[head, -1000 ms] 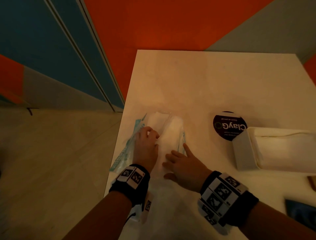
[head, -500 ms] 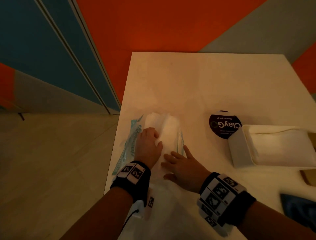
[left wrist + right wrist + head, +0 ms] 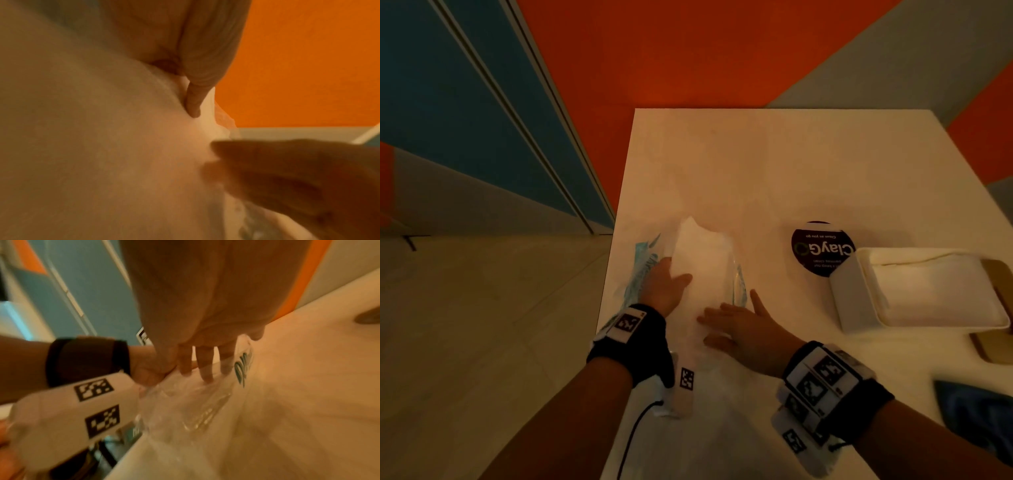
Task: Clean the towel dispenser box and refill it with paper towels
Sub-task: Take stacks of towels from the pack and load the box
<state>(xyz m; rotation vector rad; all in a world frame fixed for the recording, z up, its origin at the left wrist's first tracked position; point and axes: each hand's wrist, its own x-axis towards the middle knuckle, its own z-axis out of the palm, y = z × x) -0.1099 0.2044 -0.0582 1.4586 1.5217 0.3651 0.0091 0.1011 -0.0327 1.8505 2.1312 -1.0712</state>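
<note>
Right hand [image 3: 748, 323]: fingers [image 3: 714, 313] straight and spread, pressed flat on the near part of the clear plastic wrapper [image 3: 738, 287], thumb out toward the far side. Holds nothing.

Left hand [image 3: 662, 286]: fingers tucked under the stack of paper towels [image 3: 703, 260], thumb lying on top of it, so the stack is pinched between them. Left wrist view, blurred: thumb [image 3: 194, 104] pressing into white paper, right hand fingertips just beside.

Stack half out of the wrapper, its far end bare and ragged. Wrapper bears teal print along its left side and lies at the left edge of the tabletop [image 3: 774, 171], close to the drop to the floor [image 3: 482, 325].

Open room: far half of the tabletop bare up to the orange wall; clear strip between the hands and the box.

Towel dispenser box [image 3: 852, 301]: white, open-topped, well right of the hands, with white paper towels already lying in it. Round dark sticker [image 3: 815, 250] just beside its far-left corner. A tan flat piece [image 3: 993, 346] shows under its right side. Blue cloth [image 3: 976, 414] at the near right edge.
</note>
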